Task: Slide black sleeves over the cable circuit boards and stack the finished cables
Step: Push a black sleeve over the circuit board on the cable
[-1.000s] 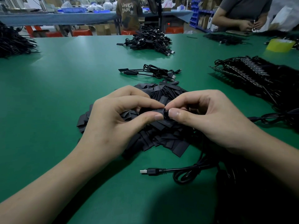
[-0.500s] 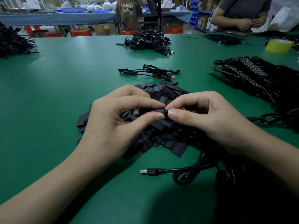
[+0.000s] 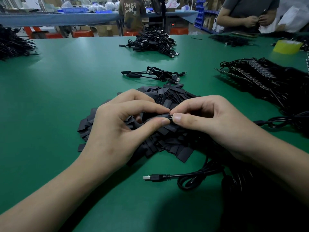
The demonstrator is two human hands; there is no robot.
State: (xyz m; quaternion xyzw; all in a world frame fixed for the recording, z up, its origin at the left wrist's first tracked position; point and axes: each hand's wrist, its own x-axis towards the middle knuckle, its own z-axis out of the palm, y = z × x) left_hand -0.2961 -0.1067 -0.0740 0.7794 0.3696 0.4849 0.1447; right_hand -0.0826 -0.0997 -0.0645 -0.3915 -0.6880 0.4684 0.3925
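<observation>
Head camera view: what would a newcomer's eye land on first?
The left hand and right hand meet mid-frame, pinching one black sleeve over a pile of loose sleeves on the green table. A USB plug lies nearer the camera, a small cable stack beyond the pile.
</observation>
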